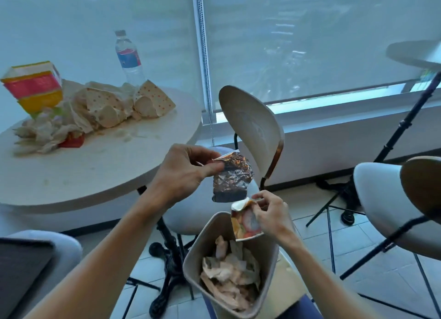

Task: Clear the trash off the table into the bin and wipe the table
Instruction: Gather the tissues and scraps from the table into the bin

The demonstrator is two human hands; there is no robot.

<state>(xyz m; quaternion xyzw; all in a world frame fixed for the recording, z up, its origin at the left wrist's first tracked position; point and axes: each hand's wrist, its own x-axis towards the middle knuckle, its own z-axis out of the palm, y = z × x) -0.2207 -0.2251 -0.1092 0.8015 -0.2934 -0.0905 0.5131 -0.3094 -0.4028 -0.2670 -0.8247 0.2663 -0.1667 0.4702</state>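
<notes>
Two wrappers pinched above the bin
My left hand grips crinkled foil, my right hand a printed packet; a curved chair stands behind, crumpled paper below.

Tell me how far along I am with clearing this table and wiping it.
Partly done. The bin already holds crumpled paper. In hand: your left hand pinches a foil wrapper and your right hand holds a printed snack packet, both above the bin. Left: the table carries tissues, dotted wrappers, a colourful carton and a water bottle. Smears show, so no wiping yet.
</notes>
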